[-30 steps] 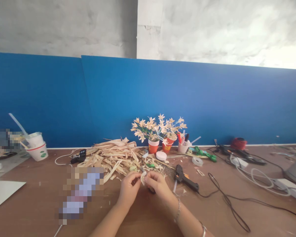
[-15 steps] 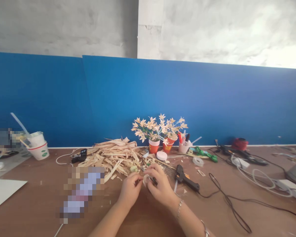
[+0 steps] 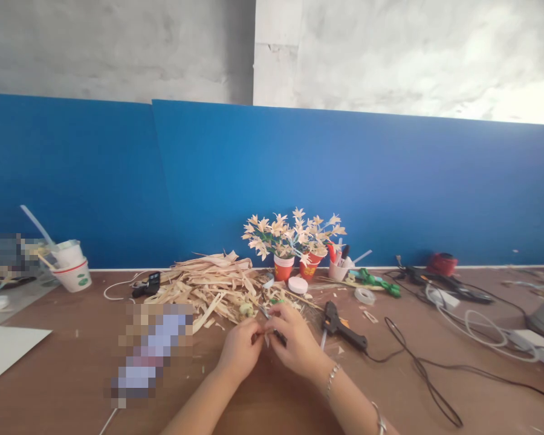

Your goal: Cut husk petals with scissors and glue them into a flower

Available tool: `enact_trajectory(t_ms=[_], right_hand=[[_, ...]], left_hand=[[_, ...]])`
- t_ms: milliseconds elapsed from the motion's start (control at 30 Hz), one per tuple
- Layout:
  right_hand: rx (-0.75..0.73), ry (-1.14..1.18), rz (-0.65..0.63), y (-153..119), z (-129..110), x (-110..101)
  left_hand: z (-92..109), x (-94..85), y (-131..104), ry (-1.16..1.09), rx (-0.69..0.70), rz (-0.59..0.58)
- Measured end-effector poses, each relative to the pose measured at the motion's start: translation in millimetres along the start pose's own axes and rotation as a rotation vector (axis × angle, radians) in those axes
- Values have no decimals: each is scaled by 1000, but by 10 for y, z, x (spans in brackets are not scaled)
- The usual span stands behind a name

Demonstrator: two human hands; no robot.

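Note:
My left hand (image 3: 242, 348) and my right hand (image 3: 292, 341) meet at the fingertips over the brown table (image 3: 263, 405). Between them is a small pale piece (image 3: 267, 339), pinched by both hands and mostly covered by fingers. A dark tool, partly hidden, lies within my right hand's fingers; its kind cannot be made out. Just beyond the hands spreads a heap of dry pale husk strips (image 3: 213, 281). To the right of my right hand a black glue gun (image 3: 344, 329) rests on the table.
Behind stand two red cups (image 3: 283, 269) of pale flowers (image 3: 278, 229), a white lid (image 3: 298, 285) and a cup of pens (image 3: 338, 270). A tape roll (image 3: 364, 295) and cables (image 3: 417, 359) lie right. White cups (image 3: 74, 276) and a blurred object (image 3: 152, 353) are left.
The fingertips have drawn closer together, and the pale piece has turned and shows less between them. The view has shifted slightly.

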State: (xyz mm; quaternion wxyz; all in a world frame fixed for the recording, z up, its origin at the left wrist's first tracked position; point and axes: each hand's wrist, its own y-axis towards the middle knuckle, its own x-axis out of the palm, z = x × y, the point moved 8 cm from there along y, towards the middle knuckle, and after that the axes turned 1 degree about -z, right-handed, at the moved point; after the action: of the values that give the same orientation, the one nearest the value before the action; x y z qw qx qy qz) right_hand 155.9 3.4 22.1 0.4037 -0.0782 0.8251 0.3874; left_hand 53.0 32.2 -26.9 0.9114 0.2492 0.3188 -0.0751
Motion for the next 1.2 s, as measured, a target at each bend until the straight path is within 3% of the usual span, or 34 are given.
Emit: enact_trajectory(t_ms=[167,433,633,833,1033,1200], right_hand=[[16,6,1,-1,0,54],[-44,84,-10,5,-46,92],[23,158,42,0,-29,15],[217,219,192,-10,152,-83],[490,479,-4,-48,391,249],[624,694,7,-112,464,402]], left_hand=[[-16,11,8,-7,-24,11],[-96,77,14,-216,-28,27],[-154,-33,36,-274,-117,116],[-203,-106,42,-280,-151,182],[-160,-166,30,-245,-119,233],[-126,-158,30,-222,-108,222]])
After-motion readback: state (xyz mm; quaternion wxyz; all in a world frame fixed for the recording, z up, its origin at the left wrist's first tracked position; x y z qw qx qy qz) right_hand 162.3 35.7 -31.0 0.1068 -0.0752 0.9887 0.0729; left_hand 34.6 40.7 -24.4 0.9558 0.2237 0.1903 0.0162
